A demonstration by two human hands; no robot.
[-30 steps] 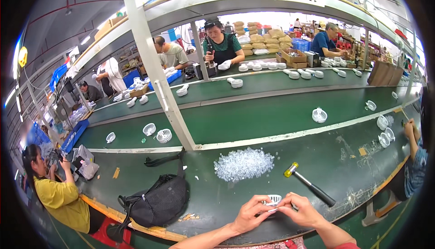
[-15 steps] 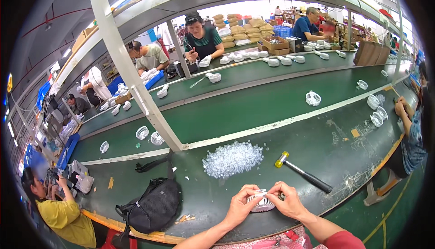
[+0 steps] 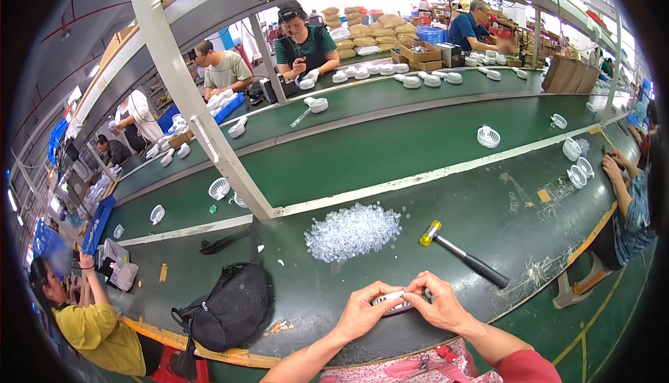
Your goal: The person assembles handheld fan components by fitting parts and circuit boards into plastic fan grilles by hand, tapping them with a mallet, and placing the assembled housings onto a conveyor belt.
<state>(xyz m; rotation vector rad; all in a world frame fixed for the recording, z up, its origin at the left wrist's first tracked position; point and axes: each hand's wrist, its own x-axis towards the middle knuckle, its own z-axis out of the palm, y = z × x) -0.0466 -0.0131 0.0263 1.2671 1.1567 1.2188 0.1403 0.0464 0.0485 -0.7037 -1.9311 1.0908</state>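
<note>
Near the front edge of the green worktable, a white slatted round fan cover [image 3: 394, 305] is held between my two hands. My left hand [image 3: 364, 310] grips its left side with bent fingers. My right hand [image 3: 442, 304] pinches the upper right rim with thumb and fingers. Much of the cover is behind the fingers, and whether a small part sits between them I cannot tell. Beyond my hands lies a heap of small clear plastic pieces [image 3: 354, 232]. A hammer [image 3: 460, 251] with a yellow head and black handle rests to the right of the heap.
A black backpack [image 3: 230, 308] lies left of my hands. A white post [image 3: 198, 97] rises at the table's far edge. Slatted covers [image 3: 488, 136] ride a green belt [image 3: 362, 163]; white handheld fans [image 3: 317, 105] lie beyond. Several co-workers sit around, one close on the right [image 3: 631, 188].
The cover is tilted differently, and my fingers have closed farther over it. Covers on the near belt have shifted right; fans on the far belt have shifted left. The whole view has tipped slightly.
</note>
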